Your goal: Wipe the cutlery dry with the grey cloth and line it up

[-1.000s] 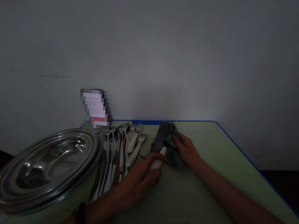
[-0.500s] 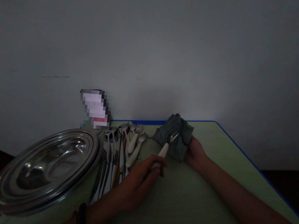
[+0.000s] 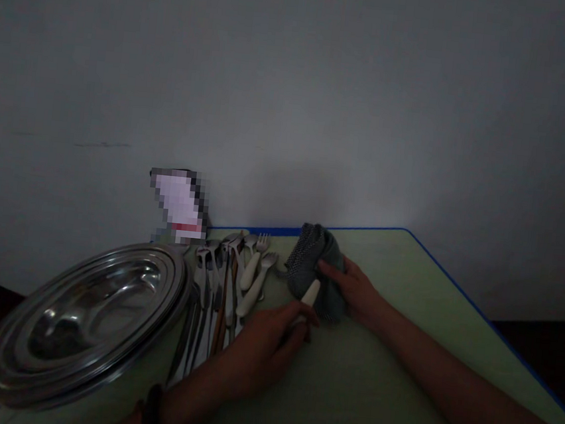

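Note:
My left hand [image 3: 270, 344] is closed round the pale handle of a fork [image 3: 311, 293]. The fork's tines are hidden inside a folded grey cloth [image 3: 315, 258] with a checked side. My right hand [image 3: 355, 286] grips that cloth from the right, its thumb pressed over the fork's head. Just left of the cloth, a row of cutlery [image 3: 228, 287] lies on the table: spoons, forks with pale handles and long thin pieces, one of them brown.
A stack of shiny metal divided trays [image 3: 103, 315] stands at the left on the pale green table [image 3: 433, 306] with a blue edge. Behind it a phone [image 3: 178, 202], its screen blurred out, leans against the grey wall [image 3: 294, 93].
My right hand has moved left and folded the cloth over the fork's head, covering the tines that showed before. My left hand has shifted slightly down, still holding the handle.

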`<move>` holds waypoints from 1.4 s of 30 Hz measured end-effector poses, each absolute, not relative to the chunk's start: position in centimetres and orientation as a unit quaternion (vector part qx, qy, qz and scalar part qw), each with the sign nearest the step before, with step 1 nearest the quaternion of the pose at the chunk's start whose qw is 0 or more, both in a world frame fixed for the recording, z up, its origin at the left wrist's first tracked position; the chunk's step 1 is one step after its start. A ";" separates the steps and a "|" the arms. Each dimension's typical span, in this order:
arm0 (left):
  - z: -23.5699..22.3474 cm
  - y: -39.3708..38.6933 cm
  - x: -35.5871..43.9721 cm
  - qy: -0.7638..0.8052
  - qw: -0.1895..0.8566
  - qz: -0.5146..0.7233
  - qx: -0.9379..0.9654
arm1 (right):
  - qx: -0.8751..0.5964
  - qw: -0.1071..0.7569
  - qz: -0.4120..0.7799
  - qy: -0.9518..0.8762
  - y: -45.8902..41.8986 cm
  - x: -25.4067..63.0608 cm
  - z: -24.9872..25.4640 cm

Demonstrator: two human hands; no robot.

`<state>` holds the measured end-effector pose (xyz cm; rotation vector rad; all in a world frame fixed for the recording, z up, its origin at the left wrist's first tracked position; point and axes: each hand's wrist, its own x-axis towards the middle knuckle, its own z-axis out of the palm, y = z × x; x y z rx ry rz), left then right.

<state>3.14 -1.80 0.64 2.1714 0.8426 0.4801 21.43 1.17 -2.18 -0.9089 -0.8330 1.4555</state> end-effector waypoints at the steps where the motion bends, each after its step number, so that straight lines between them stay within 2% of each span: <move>1: 0.6 -1.7 3.1 0.326 0.368 0.185 0.851 | -0.392 0.578 0.605 -0.383 1.1 21.3 -2.3; 5: 0.4 -1.6 3.0 0.333 0.364 0.187 0.849 | -0.416 0.568 0.550 -0.450 0.8 21.0 -2.4; 11: 1.1 -1.8 2.9 0.331 0.357 0.170 0.856 | -0.495 0.551 0.490 -0.460 0.7 21.0 -2.4; 17: 2.0 -2.1 2.4 0.271 0.413 0.152 0.856 | -0.483 0.571 0.550 -0.371 0.8 21.0 -2.1; 22: 1.3 -1.9 2.6 0.280 0.429 0.171 0.842 | -0.505 0.577 0.563 -0.309 1.4 21.2 -2.3; 28: 0.2 -1.5 2.8 0.297 0.444 0.225 0.815 | -0.398 0.613 0.603 -0.320 2.3 21.8 -2.2; 31: 0.4 -1.3 2.7 0.319 0.431 0.233 0.811 | -0.377 0.598 0.614 -0.350 1.9 21.8 -1.6; 36: 1.0 -1.3 2.6 0.327 0.373 0.167 0.852 | -0.368 0.544 0.676 -0.333 0.9 21.4 -1.4; 42: 1.3 -1.4 2.5 0.275 0.370 0.134 0.877 | -0.399 0.555 0.630 -0.368 0.6 21.1 -1.9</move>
